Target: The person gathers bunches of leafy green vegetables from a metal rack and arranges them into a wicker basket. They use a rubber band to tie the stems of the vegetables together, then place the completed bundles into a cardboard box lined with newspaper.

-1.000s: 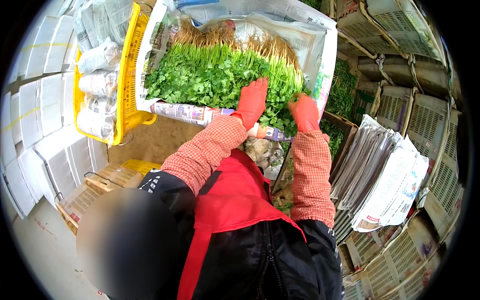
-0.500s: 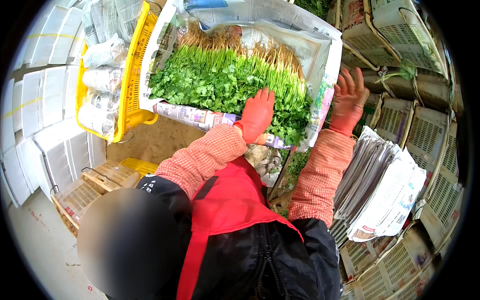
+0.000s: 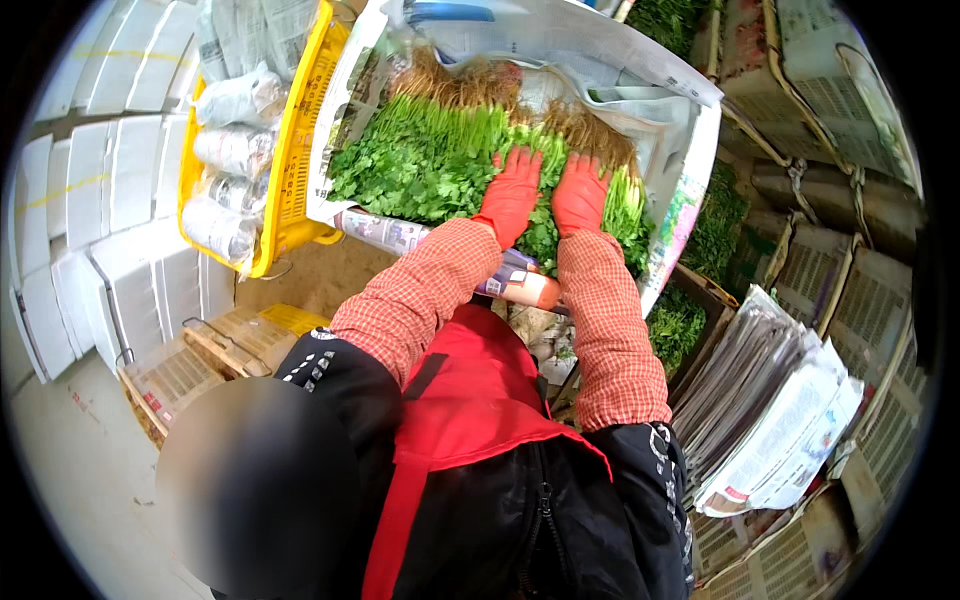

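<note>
A layer of coriander (image 3: 410, 165) lies in a newspaper-lined box (image 3: 672, 235) in front of me, its brown roots toward the far side and green leaves toward me. My left hand (image 3: 512, 197), in a red glove, rests flat on the leaves and stems near the middle. Just to its right, my right hand (image 3: 581, 196), gloved the same, also presses flat on the bunch. Both hands have their fingers stretched forward, and neither grips anything. Newspaper covers the near rim under my wrists.
Left of the box stands a yellow crate (image 3: 298, 135) holding wrapped bundles (image 3: 235, 150). White boxes (image 3: 145, 275) are stacked at far left. A pile of newspapers (image 3: 785, 425) lies at my right, beside worn slatted crates (image 3: 855, 300). More greens (image 3: 718, 225) show beyond the box's right side.
My right hand has come down from the air beyond the box's right edge onto the coriander beside my left hand. The whole view has shifted slightly.
</note>
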A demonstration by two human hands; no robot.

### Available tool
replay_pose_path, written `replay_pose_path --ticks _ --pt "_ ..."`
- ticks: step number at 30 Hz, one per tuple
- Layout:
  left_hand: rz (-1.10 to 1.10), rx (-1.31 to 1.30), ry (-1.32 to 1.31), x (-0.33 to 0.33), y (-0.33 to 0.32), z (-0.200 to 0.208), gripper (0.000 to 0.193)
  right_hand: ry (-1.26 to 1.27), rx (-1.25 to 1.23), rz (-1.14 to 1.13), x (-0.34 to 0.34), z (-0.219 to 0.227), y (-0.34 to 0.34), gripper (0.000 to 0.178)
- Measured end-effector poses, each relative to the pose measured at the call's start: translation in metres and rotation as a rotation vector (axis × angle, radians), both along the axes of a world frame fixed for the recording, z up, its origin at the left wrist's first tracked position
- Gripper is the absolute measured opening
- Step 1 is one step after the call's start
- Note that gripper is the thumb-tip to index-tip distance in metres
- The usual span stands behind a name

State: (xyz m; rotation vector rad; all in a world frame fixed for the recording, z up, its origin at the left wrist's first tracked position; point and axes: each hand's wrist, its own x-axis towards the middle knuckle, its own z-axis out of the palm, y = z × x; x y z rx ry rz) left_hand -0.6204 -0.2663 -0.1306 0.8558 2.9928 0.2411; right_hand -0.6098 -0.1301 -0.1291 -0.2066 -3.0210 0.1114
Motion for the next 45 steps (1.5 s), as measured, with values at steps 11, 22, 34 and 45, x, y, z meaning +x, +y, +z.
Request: replay_pose_path --ticks 11,22,34,45 --pt "-0.057 -0.006 -0.12 -0.005 -0.009 0.047 0.065 0.232 -0.66 -0.243 0.163 0.235 0.037 0.039" --pt "0.531 -0.076 -0.183 -0.041 -0.049 0.065 0.038 0.592 -0.415 -0.88 0.353 0.348 0.137 0.03" --pt "0.303 -0.018 -0.352 -0.061 -0.101 0.033 0.035 0.44 -0.507 -0.763 0.331 0.331 0.129 0.03" --pt "0.391 -0.022 -0.213 -0.037 -0.072 0.051 0.03 0.46 -0.504 -0.731 0.325 0.337 0.132 0.029"
